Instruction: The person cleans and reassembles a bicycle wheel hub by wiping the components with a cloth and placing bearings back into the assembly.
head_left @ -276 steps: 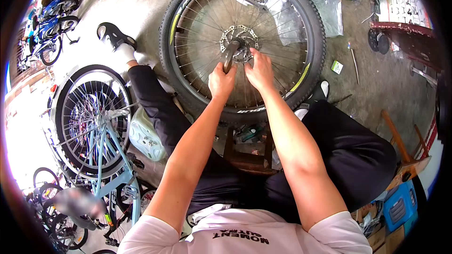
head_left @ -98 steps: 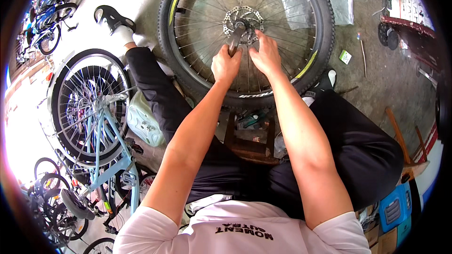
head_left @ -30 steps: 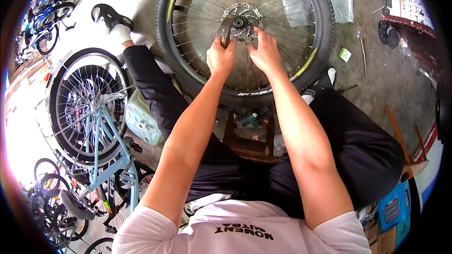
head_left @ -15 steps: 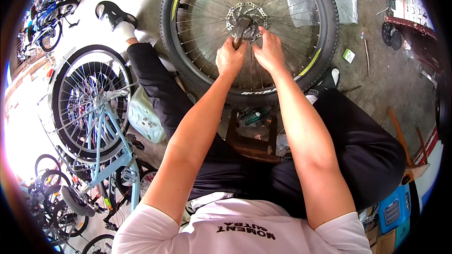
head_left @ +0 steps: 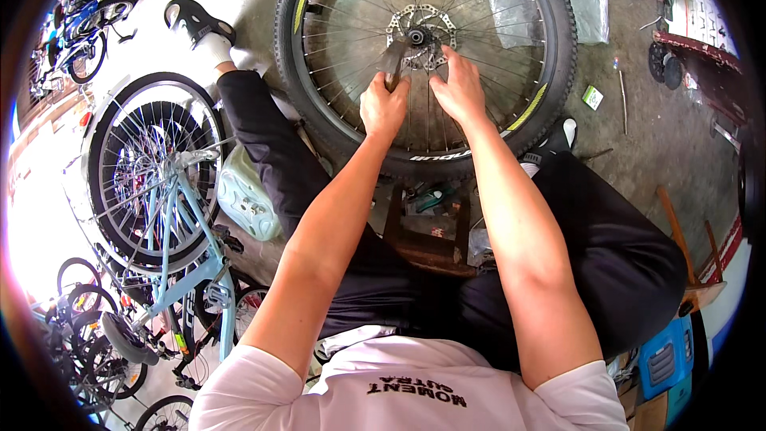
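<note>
A bicycle wheel (head_left: 550,48) with a black knobby tyre lies across my lower legs' end of the floor, its perforated brake disc (head_left: 444,25) facing up around the hub (head_left: 416,37). My left hand (head_left: 383,108) is closed around a short metal wrench-like tool (head_left: 393,60). Motion blurs the tool's head, so its exact kind is unclear; it sits just left of the hub. Over the spokes at the disc's lower right, my right hand (head_left: 460,92) has its forefinger stretched out and its thumb apart. Nothing shows in it, though the other fingers are partly hidden.
A light blue bicycle (head_left: 187,287) stands at the left among several others. Beneath my arms is a wooden stool (head_left: 431,255). Right of the wheel lie a small green-and-white box (head_left: 592,96) and a thin rod (head_left: 623,100); clear plastic wrap (head_left: 586,0) lies beyond.
The tool in my left hand has come off the hub, moving left and slightly toward me, so the hub's centre now shows. My right hand has barely moved.
</note>
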### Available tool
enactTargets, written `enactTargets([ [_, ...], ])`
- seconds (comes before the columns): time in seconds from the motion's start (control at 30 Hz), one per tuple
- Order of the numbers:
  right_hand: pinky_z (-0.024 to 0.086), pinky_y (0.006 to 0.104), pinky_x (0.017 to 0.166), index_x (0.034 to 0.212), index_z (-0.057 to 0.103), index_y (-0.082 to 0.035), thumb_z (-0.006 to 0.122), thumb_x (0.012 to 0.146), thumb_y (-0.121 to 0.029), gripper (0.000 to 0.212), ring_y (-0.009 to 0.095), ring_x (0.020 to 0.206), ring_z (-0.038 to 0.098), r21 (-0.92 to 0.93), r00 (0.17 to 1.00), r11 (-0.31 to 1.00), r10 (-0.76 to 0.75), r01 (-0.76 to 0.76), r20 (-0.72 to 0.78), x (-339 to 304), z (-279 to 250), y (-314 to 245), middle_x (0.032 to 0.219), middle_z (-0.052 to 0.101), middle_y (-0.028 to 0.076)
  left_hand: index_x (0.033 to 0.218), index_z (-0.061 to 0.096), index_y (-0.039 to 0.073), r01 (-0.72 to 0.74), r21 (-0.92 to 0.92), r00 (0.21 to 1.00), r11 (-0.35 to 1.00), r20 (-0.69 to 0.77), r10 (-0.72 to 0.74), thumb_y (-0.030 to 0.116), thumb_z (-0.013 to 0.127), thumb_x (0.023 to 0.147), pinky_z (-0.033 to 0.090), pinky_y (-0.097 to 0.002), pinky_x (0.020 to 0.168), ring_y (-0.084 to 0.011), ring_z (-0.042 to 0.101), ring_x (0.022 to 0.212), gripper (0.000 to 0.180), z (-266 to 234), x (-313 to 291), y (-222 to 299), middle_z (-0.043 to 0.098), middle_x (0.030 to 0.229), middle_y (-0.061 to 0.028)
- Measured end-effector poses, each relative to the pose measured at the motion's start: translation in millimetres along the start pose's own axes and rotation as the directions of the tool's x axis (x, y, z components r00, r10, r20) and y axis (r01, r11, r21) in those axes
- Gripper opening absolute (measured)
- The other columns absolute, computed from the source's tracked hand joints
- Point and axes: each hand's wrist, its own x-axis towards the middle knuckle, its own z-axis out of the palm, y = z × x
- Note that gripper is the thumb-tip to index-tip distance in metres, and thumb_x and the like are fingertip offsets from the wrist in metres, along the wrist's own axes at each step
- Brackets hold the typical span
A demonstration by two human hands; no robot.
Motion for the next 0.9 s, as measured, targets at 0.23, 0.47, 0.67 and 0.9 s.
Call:
enactTargets([
  [0.23,0.037,0.0432,0.11,0.144,0.043,-0.009,0.066,0.085,-0.023,0.065,0.036,0.129,0.047,-0.024,1.0,1.0,-0.019,0.019,0.003,-0.5,0.3,1.3,0.138,0.055,0.014,0.091,0.065,-0.001,0.006,-0.028,1.0,1.0,-0.027,-0.007,0.042,0.067,0.082,0.05,-0.0477,0.083,-0.046,0.066,0.091,0.044,-4.0,8.4,9.0,0.07,0.089,-0.0246],
  [0.47,0.036,0.043,0.111,0.144,0.043,-0.01,0.065,0.086,-0.024,0.064,0.035,0.131,0.045,-0.011,1.0,1.0,0.007,-0.006,0.015,1.8,-3.3,-0.9,0.139,0.054,0.016,0.093,0.067,0.001,-0.017,0.011,1.0,1.0,-0.024,0.018,0.044,0.068,0.081,0.051,-0.0487,0.083,-0.0456,0.066,0.093,0.044,-2.2,14.0,22.7,0.07,0.09,-0.025],
  [0.67,0.036,0.0426,0.112,0.145,0.042,-0.01,0.065,0.086,-0.024,0.064,0.035,0.132,0.044,-0.014,0.999,1.0,0.019,-0.018,0.026,1.6,-5.2,-3.8,0.142,0.053,0.014,0.09,0.066,0.002,-0.033,0.016,0.999,0.999,0.003,0.033,0.045,0.068,0.082,0.051,-0.0497,0.081,-0.0453,0.066,0.09,0.045,1.9,12.5,28.6,0.07,0.088,-0.0239],
  [0.9,0.038,0.0434,0.111,0.143,0.045,-0.009,0.067,0.083,-0.024,0.065,0.036,0.131,0.046,0.011,1.0,1.0,-0.001,0.001,-0.004,0.6,-0.5,0.1,0.137,0.055,0.015,0.09,0.065,0.002,-0.063,0.043,0.998,0.997,0.034,0.061,0.046,0.068,0.083,0.05,-0.051,0.08,-0.0454,0.067,0.089,0.045,6.8,4.5,22.0,0.07,0.085,-0.0241],
])
